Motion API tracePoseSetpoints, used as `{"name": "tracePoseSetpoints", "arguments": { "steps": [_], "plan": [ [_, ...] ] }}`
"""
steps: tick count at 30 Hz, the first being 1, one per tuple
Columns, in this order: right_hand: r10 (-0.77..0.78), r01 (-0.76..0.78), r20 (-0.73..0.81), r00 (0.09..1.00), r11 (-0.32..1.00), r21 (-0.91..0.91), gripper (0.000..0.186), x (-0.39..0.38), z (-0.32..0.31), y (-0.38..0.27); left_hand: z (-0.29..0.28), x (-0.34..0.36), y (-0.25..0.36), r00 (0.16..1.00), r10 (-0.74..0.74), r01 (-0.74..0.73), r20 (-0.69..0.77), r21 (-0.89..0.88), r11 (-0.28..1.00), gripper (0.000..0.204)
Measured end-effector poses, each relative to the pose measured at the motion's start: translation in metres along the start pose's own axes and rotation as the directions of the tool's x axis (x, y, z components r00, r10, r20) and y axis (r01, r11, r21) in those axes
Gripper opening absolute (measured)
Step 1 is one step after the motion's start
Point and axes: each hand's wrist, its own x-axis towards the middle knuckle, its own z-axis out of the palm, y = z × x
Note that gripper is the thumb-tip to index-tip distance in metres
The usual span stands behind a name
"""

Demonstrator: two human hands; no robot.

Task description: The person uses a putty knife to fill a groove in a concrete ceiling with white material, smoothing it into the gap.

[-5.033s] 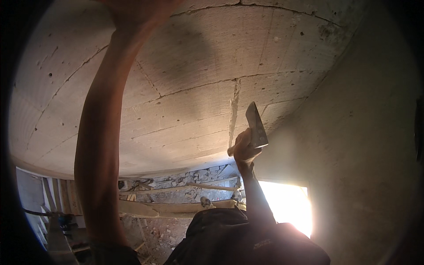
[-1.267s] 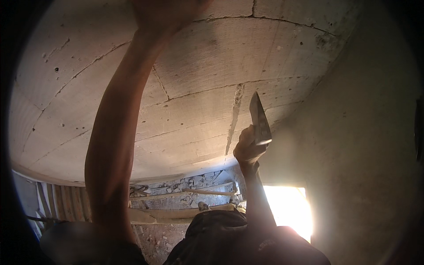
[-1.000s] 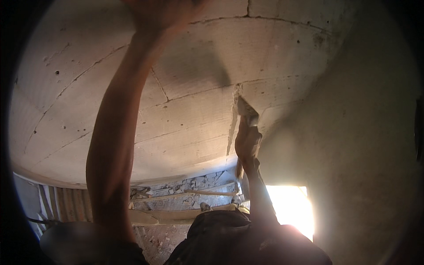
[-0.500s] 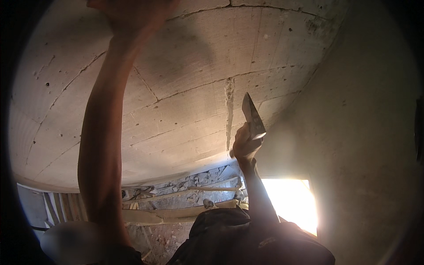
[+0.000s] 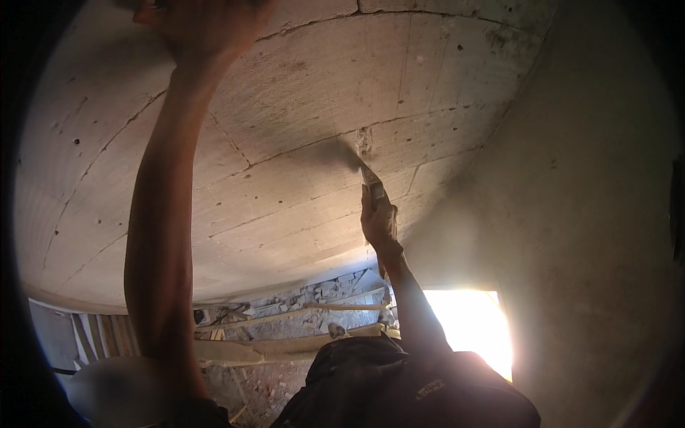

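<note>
Half a second ago the scraper blade stood clear of the concrete ceiling, tilted off below the rough vertical seam. Now I see its tip pressed up against the ceiling just under that seam, so I judge the stroke has landed and the work on the seam's ragged mortar is under way again. My right hand is wrapped tight around the handle, fingers fully closed, directly below the seam. My left hand has shifted a little since then; it is flat-looking against the ceiling well to the left of the seam, but I cannot tell whether it grips anything, as it runs into the dark rim.

For room: right of the seam the ceiling meets the plastered wall close by, so sideways travel that way is short. Left of the seam the slab runs open and bare. Far below the seam lie a bright opening and stacked planks over rubble.
</note>
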Motion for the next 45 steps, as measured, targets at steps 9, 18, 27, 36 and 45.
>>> {"name": "tracePoseSetpoints", "arguments": {
  "steps": [9,18,27,36,45],
  "plan": [
    [-0.465,0.534,-0.478,0.745,0.846,0.009,0.028,-0.007,-0.003,0.004,0.000,0.000,-0.002,1.000,0.015,-0.015,-0.011,0.015,1.000,0.072],
    [-0.066,0.158,-0.269,0.961,0.927,0.340,0.024,-0.024,-0.033,-0.033,0.001,-0.003,-0.004,0.998,0.029,-0.032,-0.059,-0.041,0.999,0.070],
    [-0.109,0.111,-0.034,0.994,0.989,0.098,0.027,0.003,-0.026,-0.002,0.006,-0.001,-0.006,0.987,0.060,-0.064,-0.146,-0.022,0.998,0.072],
    [-0.063,0.053,0.061,0.996,0.986,0.156,0.024,0.012,-0.016,0.005,0.010,0.002,-0.006,0.987,0.038,-0.051,-0.154,-0.079,0.996,0.072],
    [-0.471,0.491,-0.251,0.846,0.871,0.022,0.032,-0.014,-0.036,-0.023,-0.001,-0.001,-0.007,1.000,0.002,-0.005,-0.028,-0.114,0.994,0.072]
  ]
}}
